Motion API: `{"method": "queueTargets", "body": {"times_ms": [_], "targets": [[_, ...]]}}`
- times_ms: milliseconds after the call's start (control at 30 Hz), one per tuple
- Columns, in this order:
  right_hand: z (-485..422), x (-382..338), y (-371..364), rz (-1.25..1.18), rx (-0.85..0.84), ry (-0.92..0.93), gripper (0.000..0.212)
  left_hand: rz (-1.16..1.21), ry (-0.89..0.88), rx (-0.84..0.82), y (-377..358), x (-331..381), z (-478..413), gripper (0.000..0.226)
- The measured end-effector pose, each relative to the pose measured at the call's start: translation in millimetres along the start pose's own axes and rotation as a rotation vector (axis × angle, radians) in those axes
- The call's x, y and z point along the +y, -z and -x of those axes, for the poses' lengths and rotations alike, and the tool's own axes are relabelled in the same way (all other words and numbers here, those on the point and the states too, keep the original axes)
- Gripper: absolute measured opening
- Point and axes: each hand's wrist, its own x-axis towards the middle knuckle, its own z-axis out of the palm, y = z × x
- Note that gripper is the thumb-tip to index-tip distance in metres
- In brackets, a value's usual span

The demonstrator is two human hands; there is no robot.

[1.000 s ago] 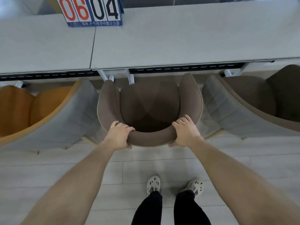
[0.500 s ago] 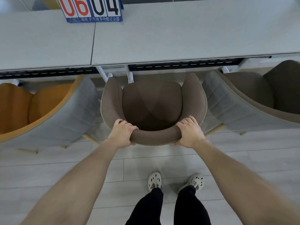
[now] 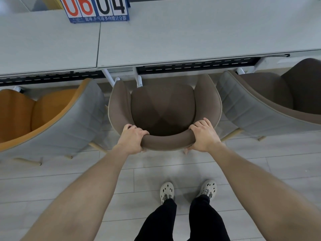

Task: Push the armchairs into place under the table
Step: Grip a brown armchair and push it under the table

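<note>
Step in hand: pushing the middle brown armchair (image 3: 163, 110) in toward the counter (image 3: 191, 37). Both hands are closed on the top of its backrest: left hand (image 3: 132, 138) wrapped over the rim's left end, right hand (image 3: 204, 134) over the right end, fingers curled to the inside, thumbs hidden under the rim.

Position: chair faces the counter's near edge, approx. at the seam between the two counter sections. Armrest tips sit just at the near edge; seat is mostly out in the open. White counter legs (image 3: 139, 79) stand close to the chair's left armrest tip.

Flanking chairs: orange-lined armchair (image 3: 52, 115) at left, second brown armchair (image 3: 271, 101) at right, both w/ grey outer shells, both also standing out from the counter.

Next move, judged: a straight, even push fwd w/ both hands, keeping the left armrest off the white legs. Then the same for the other two chairs.

Writing: scoreboard (image 3: 97, 9) at the counter's far edge, top cropped, reads "06" in red, "04" in black. Chinese text runs along its blue base strip; too small to transcribe reliably.
</note>
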Motion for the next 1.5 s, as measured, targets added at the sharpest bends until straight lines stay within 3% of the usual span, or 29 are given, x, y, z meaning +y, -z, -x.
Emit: {"method": "queueTargets", "body": {"times_ms": [267,500,833,1033,1267,1500], "targets": [[-2,0,2,-0.006,-0.019,-0.016,0.102,0.011,0.013,-0.025,4,2,0,0.081],[4,-22,34,-0.019,-0.230,-0.034,0.110,0.082,0.018,-0.027,21,4,23,0.091],[49,-76,65,-0.103,-0.144,-0.047,0.093,0.139,0.069,0.037,63,4,79,0.079],[67,-117,78,-0.144,-0.169,0.005,0.075,0.205,0.234,-0.085,58,-16,138,0.070],[63,-200,65,-0.140,-0.200,0.081,0.077,0.277,0.353,-0.165,19,-77,226,0.065],[21,-344,56,-0.127,-0.195,0.134,0.069,0.339,0.406,-0.124,-18,-213,289,0.068]]}}
